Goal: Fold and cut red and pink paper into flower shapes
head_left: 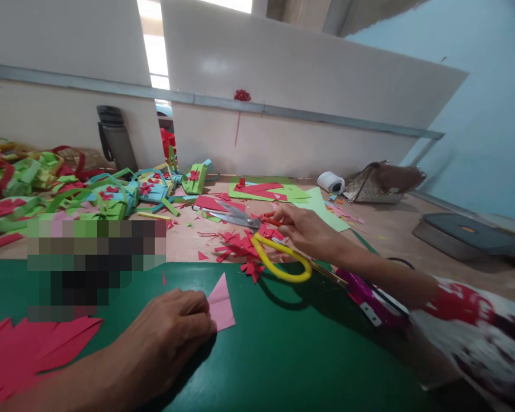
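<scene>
The mat (283,355) lies nearest me on the tabletop (395,229); my left grip (175,320) rests on it, touching the folded paper (221,303) just to its right, and a stack of cut sheets (26,349) covers the mat's near left corner. Across the mat's far edge the scissors (257,237) lie among the scraps (236,246), blades pointing left, with my right grip (309,232) on their handles from the right. Farther back I see a heap of paper strips (68,189) on the left with a flask (115,140) behind it at the wall, and a tape roll (330,182), a handbag (384,183) and a flat case (467,234) ranged in turn toward the right.
</scene>
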Action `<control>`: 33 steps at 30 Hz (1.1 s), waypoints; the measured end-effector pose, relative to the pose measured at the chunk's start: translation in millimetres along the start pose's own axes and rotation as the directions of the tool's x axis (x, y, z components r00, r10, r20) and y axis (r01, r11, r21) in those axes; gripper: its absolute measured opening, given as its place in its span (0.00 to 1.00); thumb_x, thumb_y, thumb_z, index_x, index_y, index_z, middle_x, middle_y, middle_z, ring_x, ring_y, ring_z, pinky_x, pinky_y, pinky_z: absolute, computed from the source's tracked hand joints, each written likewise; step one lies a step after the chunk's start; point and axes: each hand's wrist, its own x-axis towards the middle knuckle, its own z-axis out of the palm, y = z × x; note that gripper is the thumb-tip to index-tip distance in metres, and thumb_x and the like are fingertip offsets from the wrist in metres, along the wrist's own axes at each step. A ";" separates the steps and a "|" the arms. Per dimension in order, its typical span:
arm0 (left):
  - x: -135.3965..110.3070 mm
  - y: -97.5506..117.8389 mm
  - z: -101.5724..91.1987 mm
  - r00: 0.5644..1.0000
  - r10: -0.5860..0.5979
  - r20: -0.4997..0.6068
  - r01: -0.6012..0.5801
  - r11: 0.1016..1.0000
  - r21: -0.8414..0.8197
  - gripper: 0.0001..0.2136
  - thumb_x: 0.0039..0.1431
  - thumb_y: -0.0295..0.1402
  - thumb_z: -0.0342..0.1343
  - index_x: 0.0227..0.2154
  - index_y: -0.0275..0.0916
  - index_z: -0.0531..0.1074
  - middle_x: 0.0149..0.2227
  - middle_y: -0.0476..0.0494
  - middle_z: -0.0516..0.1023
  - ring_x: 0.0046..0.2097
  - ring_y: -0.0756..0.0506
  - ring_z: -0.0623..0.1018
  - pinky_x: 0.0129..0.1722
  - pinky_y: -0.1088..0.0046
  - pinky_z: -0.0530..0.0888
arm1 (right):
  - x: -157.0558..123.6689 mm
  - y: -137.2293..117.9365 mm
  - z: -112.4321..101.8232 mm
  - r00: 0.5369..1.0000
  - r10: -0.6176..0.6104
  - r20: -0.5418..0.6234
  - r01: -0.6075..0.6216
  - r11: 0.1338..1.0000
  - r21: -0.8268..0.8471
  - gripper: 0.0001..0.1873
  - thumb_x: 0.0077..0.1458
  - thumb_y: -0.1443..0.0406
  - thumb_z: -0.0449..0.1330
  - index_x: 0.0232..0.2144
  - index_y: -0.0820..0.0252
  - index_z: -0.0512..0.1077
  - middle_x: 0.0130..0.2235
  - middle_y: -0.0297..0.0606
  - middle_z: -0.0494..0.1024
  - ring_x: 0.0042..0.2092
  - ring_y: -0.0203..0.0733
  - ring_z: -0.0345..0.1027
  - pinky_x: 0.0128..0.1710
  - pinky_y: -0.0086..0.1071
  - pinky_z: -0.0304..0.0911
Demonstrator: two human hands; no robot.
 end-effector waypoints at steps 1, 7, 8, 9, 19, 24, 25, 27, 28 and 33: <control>0.1 0.9 -1.2 1.000 -0.007 0.009 0.007 1.000 0.003 0.14 0.65 0.28 0.41 0.27 0.38 0.69 0.28 0.47 0.70 0.29 0.49 0.67 0.28 0.74 0.59 | 9.8 -0.4 1.0 1.000 0.009 0.009 -0.009 1.000 0.012 0.09 0.61 0.67 0.55 0.45 0.63 0.68 0.45 0.40 0.74 0.42 0.41 0.71 0.39 0.38 0.68; 1.0 1.5 -3.2 0.999 0.011 0.037 -0.011 1.000 0.005 0.11 0.64 0.26 0.42 0.28 0.39 0.67 0.29 0.48 0.70 0.30 0.50 0.68 0.28 0.75 0.60 | 65.2 -10.3 25.7 0.990 -0.028 0.142 0.029 1.000 -0.008 0.15 0.60 0.63 0.57 0.48 0.61 0.67 0.48 0.41 0.72 0.43 0.44 0.70 0.40 0.42 0.69; 0.9 0.4 -2.4 0.999 0.022 0.041 -0.022 1.000 0.007 0.11 0.64 0.26 0.42 0.28 0.39 0.67 0.30 0.48 0.70 0.30 0.50 0.68 0.29 0.75 0.61 | 71.6 -13.2 30.2 0.986 -0.049 0.159 0.053 0.998 -0.016 0.15 0.60 0.63 0.57 0.48 0.61 0.67 0.48 0.41 0.72 0.43 0.44 0.70 0.41 0.42 0.68; 0.7 -0.9 -1.5 0.998 0.032 0.047 -0.033 0.999 0.010 0.11 0.64 0.26 0.42 0.29 0.39 0.67 0.30 0.48 0.71 0.31 0.50 0.69 0.29 0.75 0.61 | 76.5 -16.1 33.9 0.982 -0.073 0.176 0.078 0.997 -0.025 0.15 0.60 0.63 0.57 0.48 0.61 0.67 0.48 0.41 0.72 0.44 0.44 0.70 0.41 0.43 0.68; -0.3 -3.6 -0.6 0.998 0.050 0.044 -0.049 0.999 -0.015 0.10 0.63 0.25 0.42 0.31 0.41 0.68 0.31 0.48 0.72 0.31 0.49 0.71 0.28 0.75 0.63 | 13.2 -12.4 7.5 0.969 0.141 0.203 -0.059 0.930 -0.363 0.14 0.61 0.62 0.56 0.48 0.60 0.68 0.49 0.41 0.72 0.44 0.45 0.70 0.42 0.43 0.68; 1.9 -0.5 -5.1 0.997 0.027 0.072 -0.027 1.000 -0.011 0.11 0.63 0.25 0.42 0.31 0.40 0.68 0.30 0.48 0.71 0.30 0.50 0.70 0.28 0.75 0.62 | -37.8 7.0 6.6 0.938 0.244 0.246 -0.121 0.896 -0.428 0.13 0.60 0.62 0.57 0.46 0.62 0.69 0.45 0.40 0.74 0.41 0.43 0.71 0.39 0.41 0.69; 1.9 0.1 -5.9 0.997 0.020 0.073 -0.020 1.000 -0.012 0.11 0.63 0.26 0.42 0.31 0.40 0.68 0.30 0.48 0.71 0.30 0.50 0.70 0.29 0.75 0.62 | -42.4 10.4 8.8 0.940 0.240 0.242 -0.120 0.898 -0.422 0.13 0.60 0.62 0.57 0.45 0.62 0.69 0.44 0.40 0.74 0.41 0.43 0.71 0.39 0.41 0.69; 1.5 1.2 -7.0 0.997 0.004 0.078 -0.002 1.000 -0.016 0.10 0.64 0.26 0.42 0.31 0.40 0.69 0.30 0.48 0.71 0.31 0.50 0.70 0.29 0.76 0.62 | -46.8 16.2 12.7 0.947 0.219 0.235 -0.112 0.911 -0.398 0.11 0.60 0.63 0.57 0.44 0.62 0.70 0.43 0.39 0.74 0.41 0.42 0.71 0.39 0.40 0.69; 1.2 1.7 -7.4 0.997 -0.007 0.077 0.008 1.000 -0.018 0.10 0.64 0.27 0.43 0.31 0.40 0.69 0.30 0.49 0.71 0.31 0.50 0.70 0.30 0.76 0.62 | -47.4 18.3 14.0 0.950 0.210 0.230 -0.109 0.917 -0.384 0.10 0.60 0.63 0.57 0.43 0.62 0.70 0.43 0.39 0.75 0.40 0.41 0.71 0.39 0.40 0.69; 1.8 3.9 -8.3 0.998 0.004 0.058 -0.002 0.999 -0.047 0.10 0.63 0.26 0.43 0.31 0.40 0.69 0.30 0.49 0.71 0.31 0.51 0.70 0.29 0.76 0.62 | -48.6 21.5 14.9 0.971 0.199 0.130 -0.149 0.935 -0.321 0.07 0.60 0.68 0.56 0.39 0.65 0.71 0.37 0.40 0.76 0.36 0.42 0.72 0.35 0.38 0.69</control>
